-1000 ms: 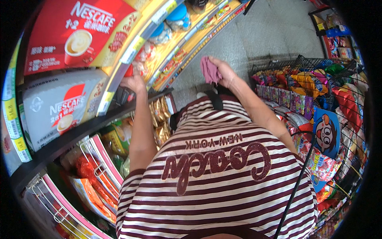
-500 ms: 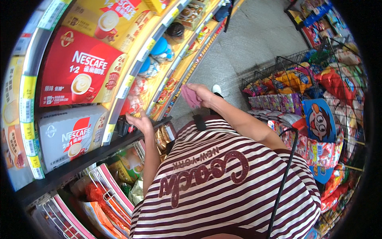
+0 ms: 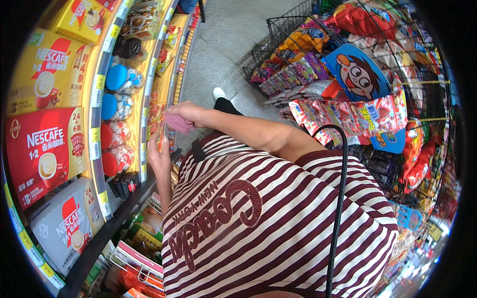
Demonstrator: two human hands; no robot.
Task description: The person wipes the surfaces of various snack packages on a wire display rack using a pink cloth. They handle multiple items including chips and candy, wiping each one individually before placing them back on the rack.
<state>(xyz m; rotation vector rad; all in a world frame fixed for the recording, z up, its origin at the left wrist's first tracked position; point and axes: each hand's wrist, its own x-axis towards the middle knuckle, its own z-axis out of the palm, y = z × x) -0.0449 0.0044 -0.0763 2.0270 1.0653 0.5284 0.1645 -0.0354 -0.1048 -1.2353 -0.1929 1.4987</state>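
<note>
My right hand (image 3: 193,112) is closed on a crumpled pink cloth (image 3: 178,123), held close to the front edge of the lower shelf. Fingers apart and holding nothing, my left hand (image 3: 159,153) is just below the cloth, beside the same shelf edge. Small red candy packets (image 3: 155,116) lie on that shelf beside both hands. To the left, one shelf holds clear jars with red lids (image 3: 109,164) and others with blue lids (image 3: 116,77). Whether the left fingertips touch the shelf cannot be made out.
Large coffee boxes, a red one (image 3: 42,154) and a grey one (image 3: 67,226), fill the shelving at left. Black wire racks (image 3: 271,37) with bagged snacks stand at right, bearing a blue cartoon sign (image 3: 357,72). Grey floor (image 3: 223,44) runs between. A black cord (image 3: 340,198) hangs before me.
The view has swung, so the shelves sit further left and the racks nearer. My left hand has left the red-lidded jars for the lower shelf edge, closer to my right hand, which keeps the cloth.
</note>
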